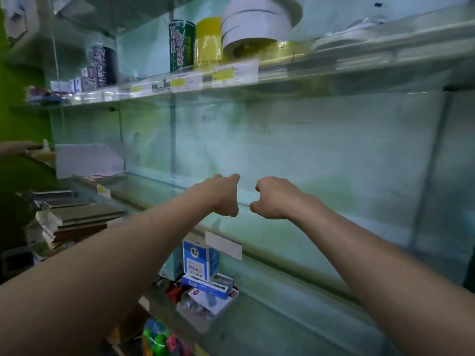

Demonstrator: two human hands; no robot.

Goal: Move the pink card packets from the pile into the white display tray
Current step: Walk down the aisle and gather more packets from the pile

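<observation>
Pink card packets (pixel 101 176) aren't riding in either fist: I'm holding my left hand (pixel 223 195) and right hand (pixel 273 199) curled, nothing showing inside, over the glass shelf (pixel 321 242), probably readying a reach. Far left, something pink is lying in the white display tray (pixel 87 160).

Free: middle glass shelf (pixel 295 242), centre and right. Obstacles: white folded display tray (pixel 87 160) at left end; upper glass shelf (pixel 334 70) overhead.

Tape rolls (pixel 257 24) sit on the upper shelf (pixel 334 65), display tray (pixel 87 160) below left.
</observation>
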